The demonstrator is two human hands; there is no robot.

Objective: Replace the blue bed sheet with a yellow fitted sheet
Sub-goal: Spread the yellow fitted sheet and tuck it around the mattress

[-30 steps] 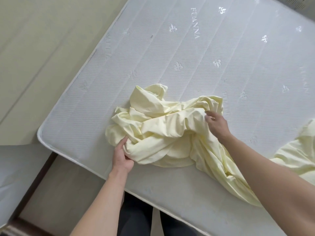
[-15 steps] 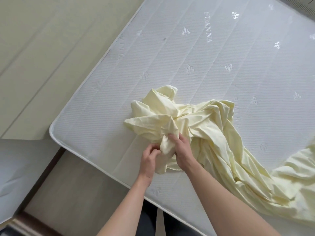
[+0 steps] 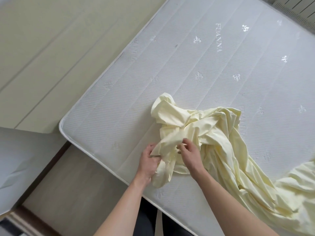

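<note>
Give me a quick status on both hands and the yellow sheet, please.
Left hand and right hand both grip the yellow sheet. Sheet bunched on bare mattress, not spread. No blue sheet in view, nothing in the way.

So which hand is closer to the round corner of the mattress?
Left. The left hand grips the yellow sheet on the side toward the mattress corner; the right hand grips it farther along, away from the corner.

yellow sheet (image 3: 221, 133): soft matt cloth, heavily creased. mattress (image 3: 187, 65): white quilted fabric, ribbed texture, glossy embroidered motifs. floor (image 3: 76, 184): smooth matt wood-look.
</note>
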